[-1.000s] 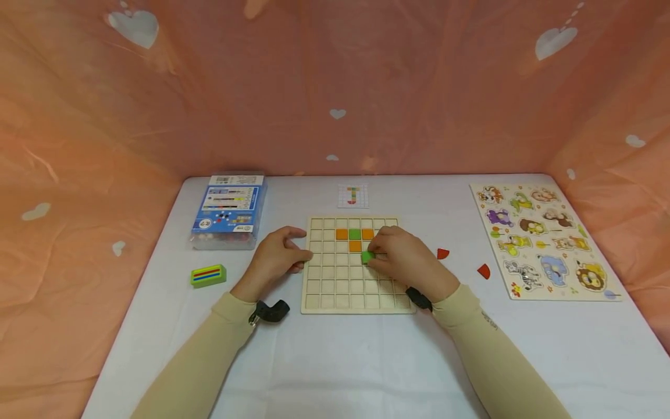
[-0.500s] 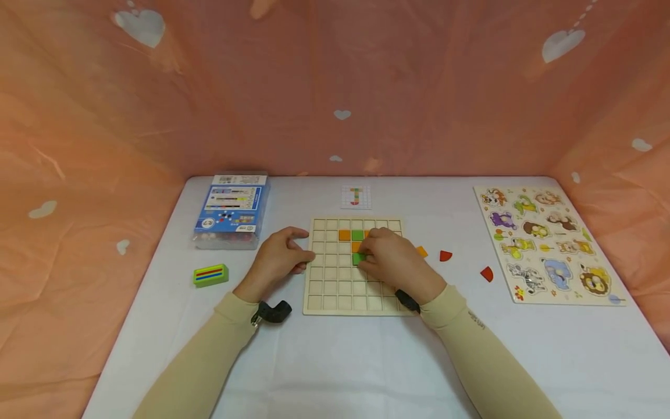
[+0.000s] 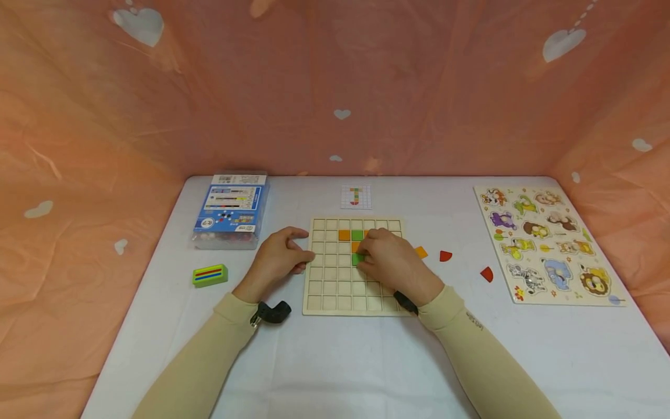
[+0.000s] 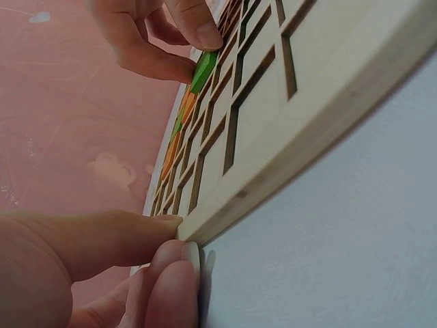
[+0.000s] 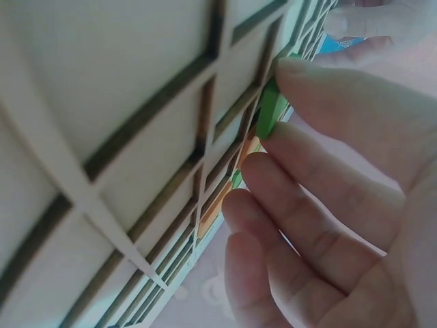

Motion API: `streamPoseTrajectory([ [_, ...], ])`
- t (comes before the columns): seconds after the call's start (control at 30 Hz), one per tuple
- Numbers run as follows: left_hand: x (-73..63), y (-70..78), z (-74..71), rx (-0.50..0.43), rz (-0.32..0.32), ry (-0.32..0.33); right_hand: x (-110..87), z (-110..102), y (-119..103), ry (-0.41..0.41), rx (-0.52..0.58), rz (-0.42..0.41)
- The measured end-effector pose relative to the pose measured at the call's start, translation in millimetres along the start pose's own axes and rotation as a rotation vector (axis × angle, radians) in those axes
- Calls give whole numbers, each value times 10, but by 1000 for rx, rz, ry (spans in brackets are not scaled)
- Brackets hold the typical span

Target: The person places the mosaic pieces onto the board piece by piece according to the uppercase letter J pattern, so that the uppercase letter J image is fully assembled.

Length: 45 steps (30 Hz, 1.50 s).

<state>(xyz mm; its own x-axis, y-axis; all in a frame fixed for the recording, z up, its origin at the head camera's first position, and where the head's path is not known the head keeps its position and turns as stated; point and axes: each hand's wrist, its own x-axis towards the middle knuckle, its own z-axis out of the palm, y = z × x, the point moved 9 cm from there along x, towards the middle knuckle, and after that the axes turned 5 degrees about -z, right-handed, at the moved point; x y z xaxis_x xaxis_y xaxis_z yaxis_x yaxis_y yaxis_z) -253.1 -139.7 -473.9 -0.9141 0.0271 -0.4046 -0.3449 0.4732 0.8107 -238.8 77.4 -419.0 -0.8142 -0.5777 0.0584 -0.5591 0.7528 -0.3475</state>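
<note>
Your right hand (image 3: 395, 259) pinched a green tile (image 3: 357, 259) by its sides between thumb and forefinger, the other fingers bent and bearing nothing. The tile was at the grid of the wooden board (image 3: 330, 303), just on your side of a seated orange tile (image 3: 355, 247). Both wrist views showed it tilted and proud of the dividers; whether an edge had entered the cell could not be told.

Your left hand (image 3: 280, 254) held the board's left rim, thumb on the upper edge and curled fingers against the side. The two hands were apart.

Handling, as judged: the tile looked light and stiff, probably painted wood, unlikely to break, but smooth enough to twist in a fingertip hold. Its opposite side edges, high up, were the proper grip, keeping your fingertips clear of the dividers. The board appeared rigid and fairly light, liable to slide on the white table cover (image 3: 335, 366); the rim was the sound place to steady it.

Beyond your right hand lay a loose orange tile (image 3: 421, 252) and two red quarter-round pieces (image 3: 445, 256). A pattern card (image 3: 356, 197) lay behind the board.
</note>
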Motion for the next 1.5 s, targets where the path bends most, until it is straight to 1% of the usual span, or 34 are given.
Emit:
streamPoseTrajectory([
  [0.2, 6, -5, 4, -25, -9, -8, 0, -19, -13, 10, -10, -11],
  [0.4, 4, 0, 2, -19, -6, -9, -5, -29, -20, 17, -10, -18],
  [0.77, 9, 1, 5, -6, 8, -11, -12, -45, 13, 12, -20, -12],
  [1.13, 2, -7, 0, -6, -6, -14, -1, -12, 22, -14, -3, 5],
  [1.37, -3, -3, 0, -11, -7, -16, 6, -8, 29, -8, 9, 8],
  [1.5, -3, -7, 1, -10, -9, -16, 5, -2, 32, -17, 10, 9],
])
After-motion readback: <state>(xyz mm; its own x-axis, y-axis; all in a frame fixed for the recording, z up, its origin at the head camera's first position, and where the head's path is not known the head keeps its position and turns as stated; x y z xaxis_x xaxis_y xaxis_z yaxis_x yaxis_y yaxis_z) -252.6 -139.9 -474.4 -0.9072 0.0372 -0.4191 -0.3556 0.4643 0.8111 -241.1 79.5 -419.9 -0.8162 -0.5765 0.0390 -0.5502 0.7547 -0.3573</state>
